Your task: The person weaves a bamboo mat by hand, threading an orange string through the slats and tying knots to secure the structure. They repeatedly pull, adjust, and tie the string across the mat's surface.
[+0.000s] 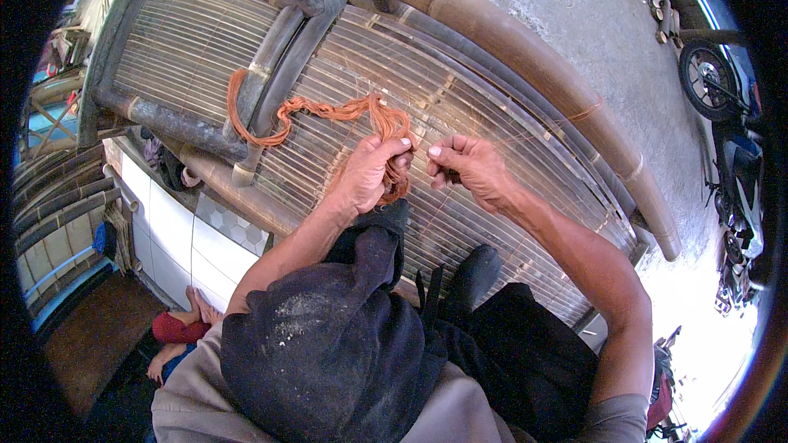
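A skein of orange yarn (328, 108) trails over the slats of a bamboo bench (369, 49). Its looped end lies against the bench's crosswise poles at the left. My left hand (365, 172) is closed around the near end of the skein, and some strands hang below the fist. Just to its right, a small gap away, my right hand (472, 168) is held in a pinch. Whatever lies between its fingertips is too fine to make out. Thin orange strands (558, 121) stretch across the bench to the right of that hand.
A thick bamboo rail (509, 29) runs along the bench's far side, with concrete floor (566, 0) beyond. At the far right stands a motorbike (739, 164). Another person's feet (201, 308) show at the lower left, beside white tiles (176, 221). My dark-clothed legs are at the near edge.
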Available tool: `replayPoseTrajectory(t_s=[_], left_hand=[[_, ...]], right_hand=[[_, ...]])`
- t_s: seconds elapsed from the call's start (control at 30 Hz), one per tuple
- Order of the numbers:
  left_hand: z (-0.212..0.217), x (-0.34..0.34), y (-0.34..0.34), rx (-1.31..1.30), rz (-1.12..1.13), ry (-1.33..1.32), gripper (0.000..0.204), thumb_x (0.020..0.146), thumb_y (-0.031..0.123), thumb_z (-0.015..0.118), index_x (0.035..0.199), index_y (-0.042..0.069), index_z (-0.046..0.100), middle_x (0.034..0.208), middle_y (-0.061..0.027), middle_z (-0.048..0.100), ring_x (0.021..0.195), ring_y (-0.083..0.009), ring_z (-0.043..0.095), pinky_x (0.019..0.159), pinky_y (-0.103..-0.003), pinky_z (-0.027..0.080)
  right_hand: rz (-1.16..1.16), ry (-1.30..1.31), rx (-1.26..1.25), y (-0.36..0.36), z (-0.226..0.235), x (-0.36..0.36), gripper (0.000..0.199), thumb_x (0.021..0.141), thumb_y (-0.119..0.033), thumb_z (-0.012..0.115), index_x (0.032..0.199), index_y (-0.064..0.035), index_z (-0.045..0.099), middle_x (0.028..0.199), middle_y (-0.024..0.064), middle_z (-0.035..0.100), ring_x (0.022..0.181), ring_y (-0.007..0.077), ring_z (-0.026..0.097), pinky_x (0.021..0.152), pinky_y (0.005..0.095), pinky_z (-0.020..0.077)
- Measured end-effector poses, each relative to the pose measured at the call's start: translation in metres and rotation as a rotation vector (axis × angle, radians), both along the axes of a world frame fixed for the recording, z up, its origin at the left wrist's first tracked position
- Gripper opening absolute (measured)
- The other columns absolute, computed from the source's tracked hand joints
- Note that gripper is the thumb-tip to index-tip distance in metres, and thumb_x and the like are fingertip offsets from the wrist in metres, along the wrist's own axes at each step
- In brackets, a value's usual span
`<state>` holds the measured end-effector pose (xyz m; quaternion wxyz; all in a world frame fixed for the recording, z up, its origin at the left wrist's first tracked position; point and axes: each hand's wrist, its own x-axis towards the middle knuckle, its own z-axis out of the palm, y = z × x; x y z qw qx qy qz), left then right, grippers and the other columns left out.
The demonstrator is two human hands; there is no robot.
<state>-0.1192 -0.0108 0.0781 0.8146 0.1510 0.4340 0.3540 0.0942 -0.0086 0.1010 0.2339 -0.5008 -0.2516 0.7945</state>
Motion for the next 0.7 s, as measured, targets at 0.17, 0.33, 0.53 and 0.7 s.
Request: replayPoseTrajectory(t_s=[0.17,0.33,0.53,0.7], left_hand=[[-0.0024,0.0026,-0.0021,-0.01,0.068,-0.068,0.017,0.099,0.016,0.055,0.095,0.002,0.065,0.081,-0.0056,0.066,0.075,-0.014,0.061,0.068,-0.028,0.05],[0.0001,-0.0027,0.001,0.017,-0.029,-0.084,0.022,0.099,0.021,0.052,0.093,0.003,0.062,0.076,-0.0075,0.065,0.069,-0.0167,0.061,0.066,-0.03,0.05],[0.005,-0.0043,0.0018,-0.02,-0.033,-0.115,0.019,0.099,0.023,0.057,0.092,0.005,0.06,0.065,-0.001,0.053,0.061,-0.013,0.052,0.061,-0.027,0.044],[0.0061,-0.0017,0.0043,0.01,-0.007,-0.096,0.013,0.098,0.018,0.062,0.094,0.006,0.059,0.064,0.0021,0.049,0.06,-0.0099,0.048,0.059,-0.025,0.04]], right_hand=[[-0.042,0.065,0.055,0.0004,-0.0037,-0.0014,0.016,0.098,-0.021,0.068,0.102,-0.0051,0.067,0.091,0.0073,0.072,0.074,0.0142,0.068,0.068,0.0276,0.0551],[0.03,0.02,0.105,0.0027,-0.0017,0.0008,0.017,0.101,-0.021,0.064,0.103,-0.0041,0.065,0.096,0.0084,0.072,0.08,0.0149,0.068,0.072,0.0286,0.0561],[-0.014,0.051,0.073,0.0001,-0.0003,-0.0024,0.018,0.103,-0.023,0.059,0.106,-0.0056,0.063,0.1,0.0083,0.071,0.086,0.0154,0.067,0.077,0.0308,0.0566],[-0.081,0.096,0.076,-0.0006,-0.0017,-0.0023,0.018,0.105,-0.024,0.056,0.106,-0.0072,0.062,0.099,0.0078,0.07,0.088,0.0154,0.066,0.078,0.0334,0.0562]])
